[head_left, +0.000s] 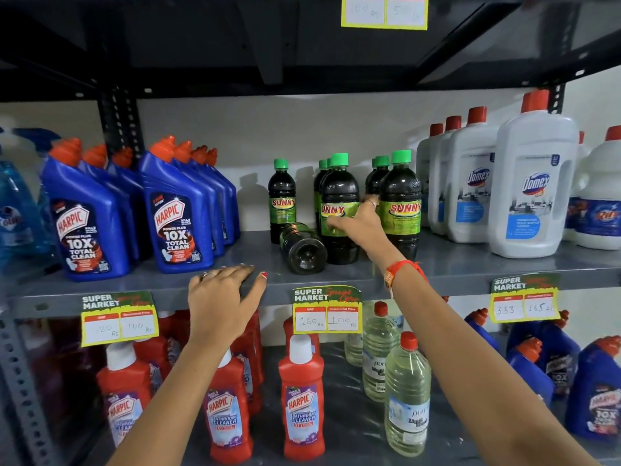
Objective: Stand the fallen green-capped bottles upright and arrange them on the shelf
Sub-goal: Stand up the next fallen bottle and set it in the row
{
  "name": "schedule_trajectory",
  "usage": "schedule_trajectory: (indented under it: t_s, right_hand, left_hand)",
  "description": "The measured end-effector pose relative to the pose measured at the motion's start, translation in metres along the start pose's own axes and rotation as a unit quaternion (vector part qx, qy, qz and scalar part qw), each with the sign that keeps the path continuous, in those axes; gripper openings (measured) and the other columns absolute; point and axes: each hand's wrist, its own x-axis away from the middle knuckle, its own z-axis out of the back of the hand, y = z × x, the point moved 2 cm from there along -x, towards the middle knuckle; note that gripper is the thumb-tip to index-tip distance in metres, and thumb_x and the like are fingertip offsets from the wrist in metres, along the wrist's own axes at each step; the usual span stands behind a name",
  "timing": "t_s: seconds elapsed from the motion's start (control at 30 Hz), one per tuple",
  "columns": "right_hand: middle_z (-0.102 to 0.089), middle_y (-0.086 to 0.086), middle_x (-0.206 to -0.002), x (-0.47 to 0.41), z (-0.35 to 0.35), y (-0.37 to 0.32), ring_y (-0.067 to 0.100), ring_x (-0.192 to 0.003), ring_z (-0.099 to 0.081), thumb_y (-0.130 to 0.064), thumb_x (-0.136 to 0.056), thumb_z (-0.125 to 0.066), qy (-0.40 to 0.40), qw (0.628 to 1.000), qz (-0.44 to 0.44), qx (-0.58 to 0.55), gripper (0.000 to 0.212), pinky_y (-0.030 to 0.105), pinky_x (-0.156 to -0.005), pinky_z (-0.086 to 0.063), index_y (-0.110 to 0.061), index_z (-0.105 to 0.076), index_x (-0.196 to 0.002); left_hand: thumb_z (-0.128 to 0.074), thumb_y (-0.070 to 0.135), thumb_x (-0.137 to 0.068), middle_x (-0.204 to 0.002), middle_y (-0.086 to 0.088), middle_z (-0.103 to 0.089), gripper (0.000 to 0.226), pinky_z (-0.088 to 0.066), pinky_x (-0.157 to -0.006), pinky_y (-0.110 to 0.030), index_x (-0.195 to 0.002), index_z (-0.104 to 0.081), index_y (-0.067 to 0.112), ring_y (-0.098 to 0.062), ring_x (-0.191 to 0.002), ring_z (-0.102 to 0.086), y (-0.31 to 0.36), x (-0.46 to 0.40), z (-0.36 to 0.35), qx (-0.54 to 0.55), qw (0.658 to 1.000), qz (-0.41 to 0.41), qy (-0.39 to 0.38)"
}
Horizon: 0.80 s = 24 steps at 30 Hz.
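Note:
Several dark green-capped bottles labelled SUNNY stand on the grey middle shelf (470,267). One bottle (302,248) lies on its side, its base facing me, in front of an upright small one (282,196). My right hand (361,223) reaches between two upright front bottles, its fingers resting on the label of the middle bottle (337,210); the grip is not closed around it. Another upright bottle (401,200) stands just right of that hand. My left hand (220,297) lies flat on the shelf's front edge, fingers spread, holding nothing.
Blue Harpic bottles (178,210) crowd the shelf on the left, white Domex jugs (534,183) on the right. Below are red Harpic bottles (302,398) and clear bottles (406,398). Price tags (327,309) hang on the shelf edge. Another shelf sits close overhead.

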Motion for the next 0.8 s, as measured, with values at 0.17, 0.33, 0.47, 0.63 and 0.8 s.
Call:
schedule_trajectory:
  t_s: [0.17, 0.33, 0.47, 0.63, 0.8]
  right_hand:
    - [-0.053, 0.019, -0.121, 0.009, -0.012, -0.003, 0.035, -0.117, -0.053, -0.043, -0.062, -0.082, 0.067, 0.984, 0.087, 0.137, 0.105, 0.037, -0.093, -0.047, 0.01, -0.025, -0.132]
    - [-0.059, 0.02, -0.117, 0.012, -0.009, -0.006, 0.038, -0.108, -0.06, -0.04, -0.06, -0.084, 0.124, 0.974, 0.102, 0.16, 0.089, 0.039, -0.085, -0.049, 0.0, -0.034, -0.123]
    - [-0.06, 0.016, -0.118, 0.005, -0.005, -0.007, 0.031, -0.111, -0.059, -0.03, -0.065, -0.083, 0.054, 0.993, 0.062, 0.089, 0.086, 0.035, -0.089, -0.046, 0.002, -0.03, -0.125]
    - [-0.055, 0.015, -0.124, -0.002, -0.005, -0.008, 0.026, -0.116, -0.055, -0.022, -0.073, -0.079, -0.014, 0.999, 0.019, 0.03, 0.088, 0.027, -0.091, -0.044, 0.004, -0.02, -0.133]
    - [-0.055, 0.014, -0.122, -0.002, -0.005, -0.009, 0.018, -0.106, -0.053, -0.021, -0.073, -0.078, -0.033, 0.999, 0.005, 0.016, 0.092, 0.022, -0.085, -0.04, 0.004, -0.015, -0.135]
  left_hand:
    - [-0.036, 0.051, -0.084, -0.1, -0.004, -0.073, 0.053, -0.04, -0.082, -0.041, -0.097, -0.072, 0.016, -0.024, -0.092, -0.065, 0.001, 0.0, 0.0, 0.004, 1.0, 0.004, 0.005]
    - [-0.036, 0.051, -0.084, -0.101, -0.005, -0.072, 0.053, -0.04, -0.082, -0.041, -0.098, -0.072, 0.016, -0.024, -0.092, -0.065, 0.0, 0.0, -0.001, 0.001, 1.0, 0.001, -0.002]
    - [-0.036, 0.051, -0.084, -0.101, -0.005, -0.072, 0.053, -0.04, -0.082, -0.041, -0.098, -0.072, 0.016, -0.024, -0.092, -0.065, 0.0, 0.0, -0.001, 0.0, 1.0, 0.001, -0.006]
    - [-0.036, 0.051, -0.084, -0.098, -0.005, -0.073, 0.053, -0.041, -0.081, -0.041, -0.097, -0.072, 0.015, -0.024, -0.09, -0.066, 0.0, 0.0, -0.001, 0.0, 1.0, 0.001, 0.002]
    - [-0.035, 0.051, -0.084, -0.1, -0.005, -0.073, 0.053, -0.04, -0.081, -0.04, -0.098, -0.072, 0.015, -0.024, -0.091, -0.065, 0.001, 0.0, 0.001, -0.002, 1.0, 0.0, -0.005]
